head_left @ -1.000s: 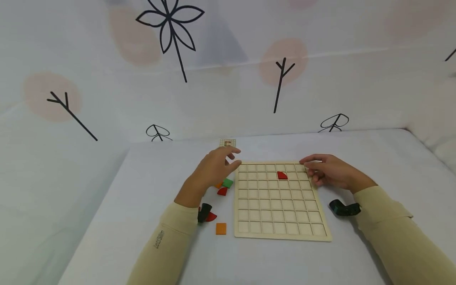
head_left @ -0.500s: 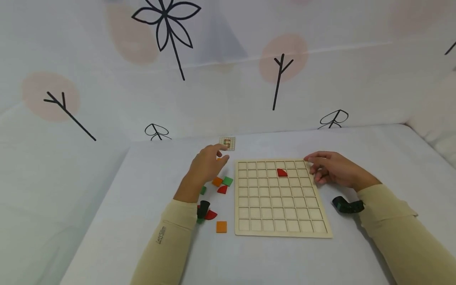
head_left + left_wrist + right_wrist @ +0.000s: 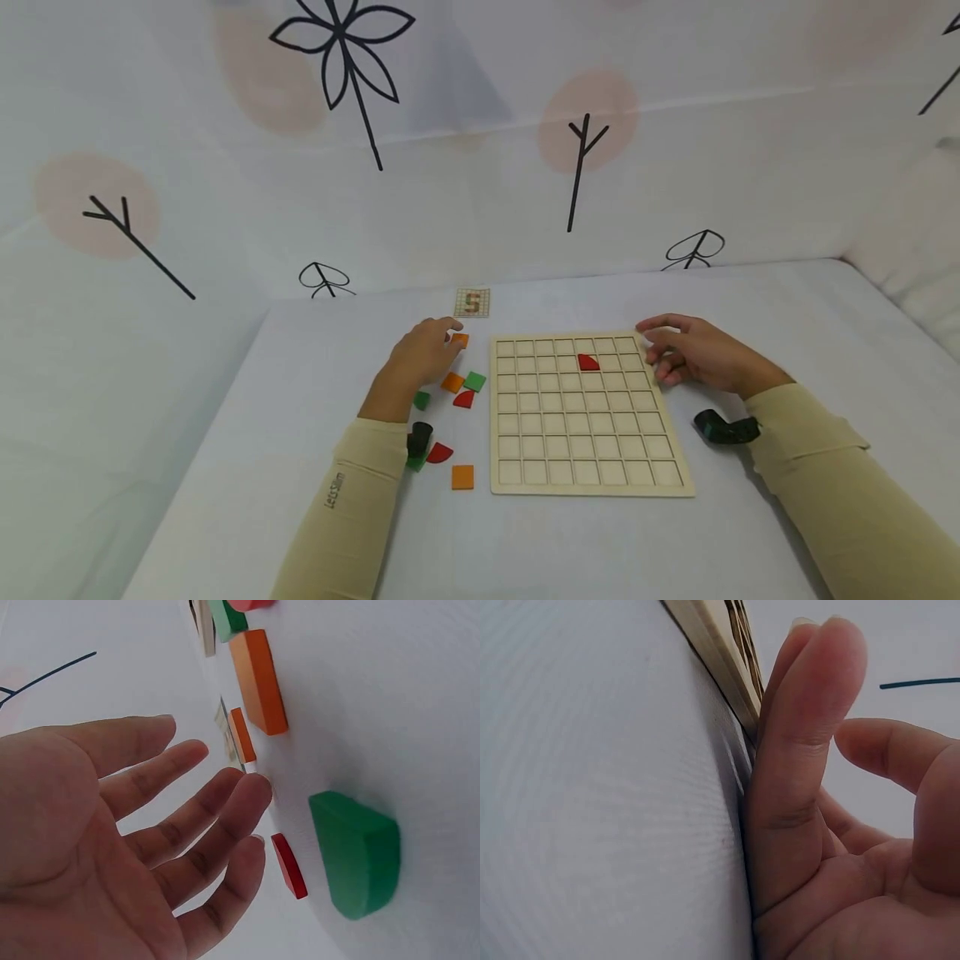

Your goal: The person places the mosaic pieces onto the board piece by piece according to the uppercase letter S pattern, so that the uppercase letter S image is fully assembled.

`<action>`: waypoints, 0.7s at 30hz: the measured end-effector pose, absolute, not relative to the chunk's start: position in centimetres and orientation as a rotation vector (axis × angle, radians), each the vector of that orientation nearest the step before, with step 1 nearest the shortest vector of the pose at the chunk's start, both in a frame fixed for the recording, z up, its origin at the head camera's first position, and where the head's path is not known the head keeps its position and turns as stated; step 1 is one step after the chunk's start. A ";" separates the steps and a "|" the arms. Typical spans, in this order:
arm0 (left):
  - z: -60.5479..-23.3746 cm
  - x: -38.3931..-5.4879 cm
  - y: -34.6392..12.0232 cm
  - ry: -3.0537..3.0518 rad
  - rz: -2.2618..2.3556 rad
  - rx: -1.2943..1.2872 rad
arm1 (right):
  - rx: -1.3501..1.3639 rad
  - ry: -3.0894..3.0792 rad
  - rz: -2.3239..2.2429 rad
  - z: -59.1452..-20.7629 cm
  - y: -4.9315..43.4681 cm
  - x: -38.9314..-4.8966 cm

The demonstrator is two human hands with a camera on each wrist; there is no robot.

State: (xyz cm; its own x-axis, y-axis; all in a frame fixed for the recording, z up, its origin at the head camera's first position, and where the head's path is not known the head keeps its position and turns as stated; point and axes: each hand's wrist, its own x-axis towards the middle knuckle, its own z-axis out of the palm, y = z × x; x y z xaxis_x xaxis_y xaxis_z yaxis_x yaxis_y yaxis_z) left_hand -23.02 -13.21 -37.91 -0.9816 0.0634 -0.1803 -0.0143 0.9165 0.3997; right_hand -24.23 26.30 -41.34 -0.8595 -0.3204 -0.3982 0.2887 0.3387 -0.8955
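Observation:
My left hand hovers over the white table left of the wooden grid board. Its fingers are loosely bent and hold nothing, close to an orange square tile. In the left wrist view, a green rounded tile, a red tile and an orange tile lie beyond the fingertips. At the board's upper right corner rests my right hand, relaxed, its fingers beside the board's edge. One red quarter-circle tile sits in a cell in the board's second row.
A small pattern card with an S-like figure lies at the back. Several loose tiles lie left of the board, among them a green square, a red quarter-circle and an orange square. A printed cloth hangs behind.
My left hand has drawn back left from the board's upper left corner and sunk toward the orange tile, uncovering the card and tiles. The right hand stays by the board's edge.

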 end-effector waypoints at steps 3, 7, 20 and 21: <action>-38.1 -23.1 -13.2 2.869 0.603 0.021 | -0.030 2.084 -1.557 -41.4 26.3 -24.2; -38.2 -23.0 -13.2 2.848 0.585 0.014 | -0.034 2.082 -1.557 -41.3 26.3 -24.2; -38.6 -23.7 -12.9 2.885 0.521 0.044 | -0.055 2.073 -1.562 -41.3 26.2 -24.2; -38.7 -23.8 -12.8 2.886 0.510 0.044 | -0.056 2.068 -1.565 -41.3 26.2 -24.2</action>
